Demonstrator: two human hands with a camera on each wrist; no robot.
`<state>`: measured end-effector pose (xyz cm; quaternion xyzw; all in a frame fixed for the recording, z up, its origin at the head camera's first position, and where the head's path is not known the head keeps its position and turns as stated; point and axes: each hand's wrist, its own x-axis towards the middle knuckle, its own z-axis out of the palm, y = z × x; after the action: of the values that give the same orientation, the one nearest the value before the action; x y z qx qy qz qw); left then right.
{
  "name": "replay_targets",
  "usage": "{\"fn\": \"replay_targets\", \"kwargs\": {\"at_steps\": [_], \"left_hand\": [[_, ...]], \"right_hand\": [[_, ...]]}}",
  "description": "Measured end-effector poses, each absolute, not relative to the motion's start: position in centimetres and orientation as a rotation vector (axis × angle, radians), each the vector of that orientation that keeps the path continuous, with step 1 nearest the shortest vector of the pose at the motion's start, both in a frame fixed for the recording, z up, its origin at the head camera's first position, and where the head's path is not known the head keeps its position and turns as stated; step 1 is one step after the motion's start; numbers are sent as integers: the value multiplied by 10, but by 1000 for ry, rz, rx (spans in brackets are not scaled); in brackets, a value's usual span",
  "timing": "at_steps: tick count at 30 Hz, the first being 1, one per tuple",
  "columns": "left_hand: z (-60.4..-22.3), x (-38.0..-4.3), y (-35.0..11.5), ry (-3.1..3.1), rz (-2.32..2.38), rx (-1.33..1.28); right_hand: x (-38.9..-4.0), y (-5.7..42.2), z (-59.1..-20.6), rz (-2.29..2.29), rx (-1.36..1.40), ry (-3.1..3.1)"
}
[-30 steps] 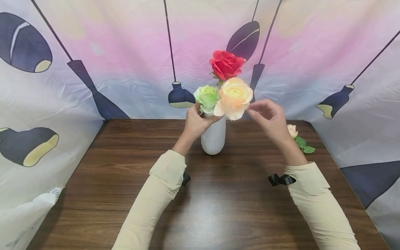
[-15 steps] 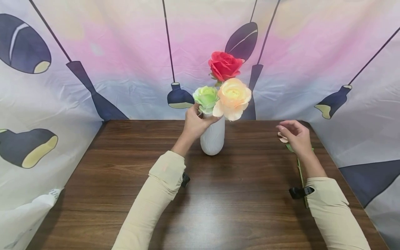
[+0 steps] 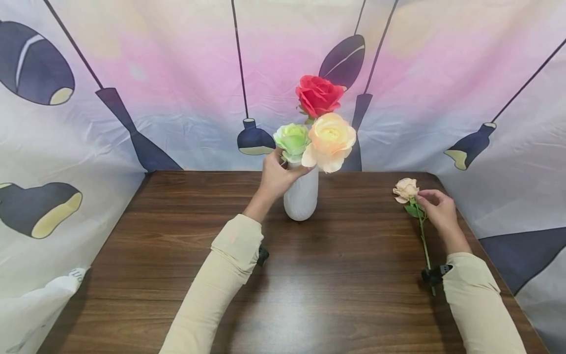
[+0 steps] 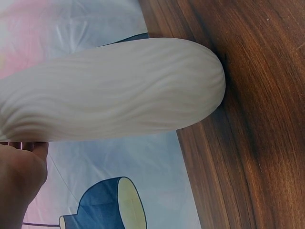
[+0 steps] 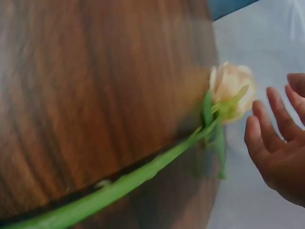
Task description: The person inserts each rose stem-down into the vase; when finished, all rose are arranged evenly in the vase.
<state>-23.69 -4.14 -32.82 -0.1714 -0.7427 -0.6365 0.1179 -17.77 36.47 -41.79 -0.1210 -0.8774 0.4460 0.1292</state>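
Note:
My left hand (image 3: 277, 177) grips the upper part of a white vase (image 3: 301, 196), which stands upright on the table. The left wrist view shows the vase's wavy ribbed side (image 4: 119, 90). From its mouth rise a red rose (image 3: 319, 96), a large peach flower (image 3: 331, 140) and a pale green flower (image 3: 292, 141). A cream rose (image 3: 405, 189) with green leaves and a long stem (image 3: 424, 241) lies on the right of the table. Beside its head is my right hand (image 3: 439, 211); in the right wrist view its fingers (image 5: 274, 129) are extended, apart from the bloom (image 5: 233, 90).
The dark wooden table (image 3: 177, 270) has its back edge against a printed fabric backdrop (image 3: 190, 73) with lamp pictures. Fabric also hangs along both sides. A black wrist camera (image 3: 435, 274) sits close above the cream rose's stem.
My right hand has moved from beside the peach flower rightward and down to the cream rose, uncovering its bloom in the last half second. My left hand keeps its grip on the vase.

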Motion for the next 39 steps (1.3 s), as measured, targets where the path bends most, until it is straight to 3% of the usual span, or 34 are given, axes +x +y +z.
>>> {"fn": "replay_targets", "kwargs": {"at_steps": [20,39], "left_hand": [[-329,-238,-42,-2190,-1856,-477],[-330,-240,-41,-2200,-1860,-485]], "right_hand": [[-181,383,-442,892,-507,-3056],[-187,387,-439,1042,-604,-3043]]}}
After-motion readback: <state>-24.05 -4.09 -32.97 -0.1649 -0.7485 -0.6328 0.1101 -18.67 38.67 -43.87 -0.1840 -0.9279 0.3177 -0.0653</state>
